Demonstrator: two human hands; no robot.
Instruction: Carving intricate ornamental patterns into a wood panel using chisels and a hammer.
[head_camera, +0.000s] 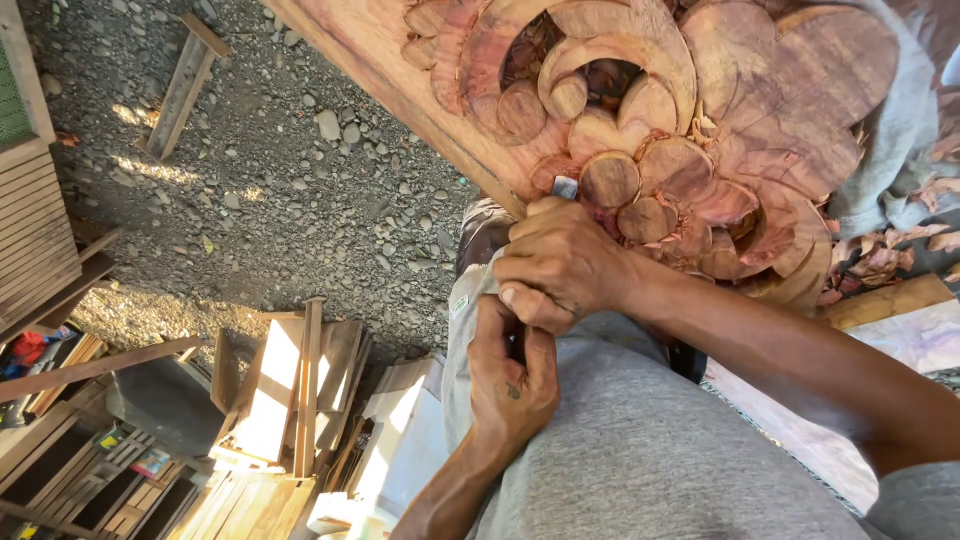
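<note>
A reddish carved wooden panel (760, 110) with round floral and scroll shapes fills the upper right. A chisel's metal blade (565, 187) touches the carving at a round boss near the panel's lower edge. My right hand (562, 266) wraps around the chisel just behind the blade. Right below it, my left hand (510, 375) grips the chisel's handle end, which is mostly hidden in the fist. Both hands rest over my lap in grey cloth (640, 450).
Gravel ground (290, 170) lies to the left, with a loose plank (183, 88). Stacked wooden boards and slats (290, 400) sit at lower left. Wood chips (885, 260) lie on grey cloth at the right, beside a flat board (900, 330).
</note>
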